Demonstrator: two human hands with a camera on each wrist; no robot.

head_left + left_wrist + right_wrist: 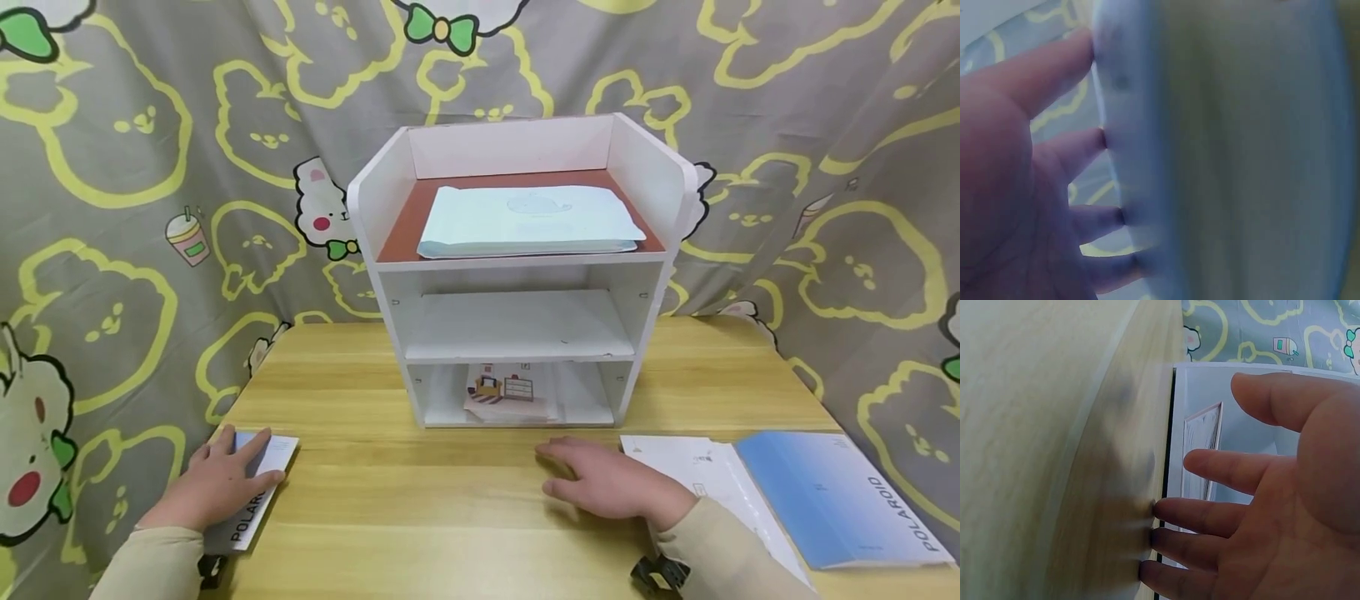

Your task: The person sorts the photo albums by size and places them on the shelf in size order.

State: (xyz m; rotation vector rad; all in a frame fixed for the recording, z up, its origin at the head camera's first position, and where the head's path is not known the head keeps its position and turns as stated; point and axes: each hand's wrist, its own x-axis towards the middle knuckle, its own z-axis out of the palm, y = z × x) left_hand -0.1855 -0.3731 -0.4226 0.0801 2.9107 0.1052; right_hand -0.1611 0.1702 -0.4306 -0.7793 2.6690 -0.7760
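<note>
My left hand (217, 482) rests with spread fingers on a flat blue-and-white packet (252, 521) marked POLARO…, at the table's left edge. In the left wrist view, the fingertips (1113, 215) touch its pale surface, which is blurred. My right hand (607, 479) lies low over the table in front of the white shelf unit (517, 327), fingers extended and holding nothing. In the right wrist view, its lower fingertips (1159, 537) meet the wooden tabletop (1100, 506). Beside that forearm are a white flat packet (693, 467) and a blue-to-white POLAROID packet (825, 500).
A pale packet with a whale drawing (532, 218) lies on the unit's reddish top. Printed sheets or packets (510, 392) lie in the bottom compartment. A patterned grey curtain (247, 167) hangs behind and at both sides of the wooden table (405, 517).
</note>
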